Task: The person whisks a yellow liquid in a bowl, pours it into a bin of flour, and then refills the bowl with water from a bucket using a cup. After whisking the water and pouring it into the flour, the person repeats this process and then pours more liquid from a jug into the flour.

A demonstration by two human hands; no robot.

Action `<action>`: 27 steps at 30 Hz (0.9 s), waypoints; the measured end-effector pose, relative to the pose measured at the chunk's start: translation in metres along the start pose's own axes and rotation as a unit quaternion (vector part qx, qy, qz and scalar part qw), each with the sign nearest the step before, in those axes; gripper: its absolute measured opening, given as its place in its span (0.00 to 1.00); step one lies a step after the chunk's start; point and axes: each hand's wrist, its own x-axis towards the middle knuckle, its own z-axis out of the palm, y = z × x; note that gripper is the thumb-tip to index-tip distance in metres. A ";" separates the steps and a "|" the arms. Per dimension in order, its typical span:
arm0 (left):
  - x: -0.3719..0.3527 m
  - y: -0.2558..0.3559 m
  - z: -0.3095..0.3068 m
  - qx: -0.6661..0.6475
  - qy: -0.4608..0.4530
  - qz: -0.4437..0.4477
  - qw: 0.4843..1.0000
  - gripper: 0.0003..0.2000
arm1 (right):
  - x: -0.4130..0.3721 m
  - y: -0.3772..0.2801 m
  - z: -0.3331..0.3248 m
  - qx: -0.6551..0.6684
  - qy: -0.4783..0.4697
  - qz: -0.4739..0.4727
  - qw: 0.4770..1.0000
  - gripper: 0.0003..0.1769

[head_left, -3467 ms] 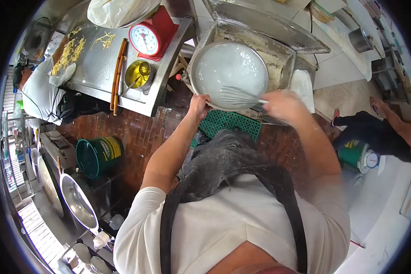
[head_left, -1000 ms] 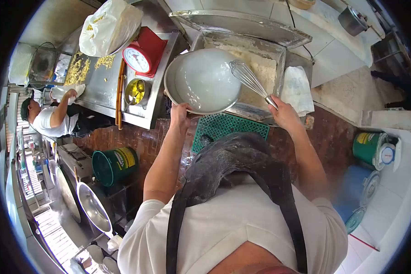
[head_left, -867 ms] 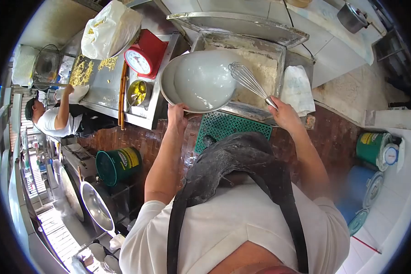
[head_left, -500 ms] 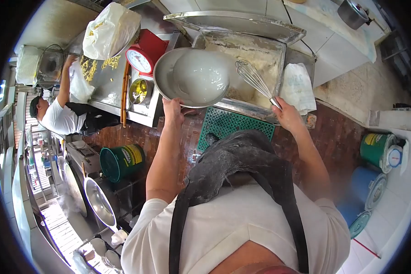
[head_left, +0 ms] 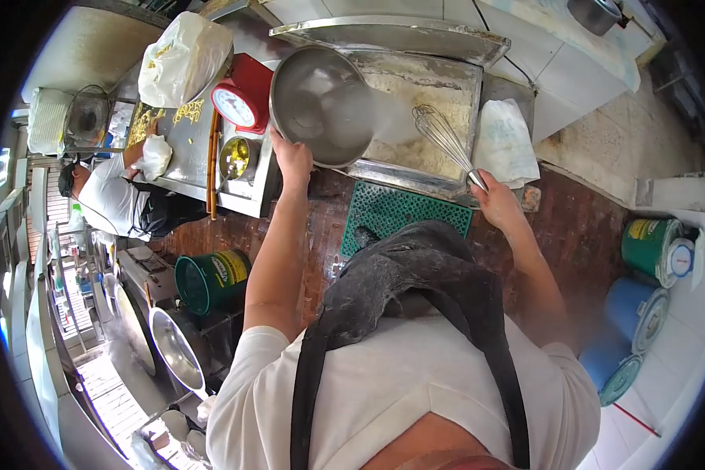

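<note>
My left hand (head_left: 292, 160) grips the near rim of a large metal bowl (head_left: 313, 117), tilted to the right beside the metal trough. Its grey inside shows a small whitish patch, and white haze drifts off its right edge. In my right hand (head_left: 500, 202) is the handle of a wire whisk (head_left: 445, 141), its loops over the trough (head_left: 478, 102), which holds pale, flour-like stuff. A raised metal lid (head_left: 392, 35) stands behind the trough. Right of it lies a white printed bag (head_left: 505, 141).
To the left stand a red scale (head_left: 243, 94), a plastic bag (head_left: 184, 59) and a pot of yellow liquid (head_left: 236, 158). A co-worker (head_left: 113, 196) reaches toward noodles at the counter. Below are a green mat (head_left: 403, 211) and a green bucket (head_left: 211, 278).
The bowl has tipped to the right and shifted slightly up; the cloudy liquid seen in it before is mostly gone from view. The co-worker's arm has come lower. The whisk has barely moved.
</note>
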 end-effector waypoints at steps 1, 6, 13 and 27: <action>0.002 -0.005 0.003 0.000 0.000 0.000 1.000 0.33 | -0.001 0.001 0.001 -0.011 -0.007 0.018 1.000 0.27; -0.001 0.019 0.013 0.145 -0.024 0.082 0.986 0.41 | -0.012 0.006 0.010 -0.015 0.005 0.016 1.000 0.27; -0.003 0.056 0.025 0.121 -0.090 0.191 0.970 0.39 | 0.015 -0.040 0.014 -0.021 0.089 -0.041 0.995 0.26; -0.013 0.068 0.027 0.178 -0.090 0.316 0.928 0.43 | 0.036 -0.045 0.035 -0.083 0.044 -0.042 0.995 0.26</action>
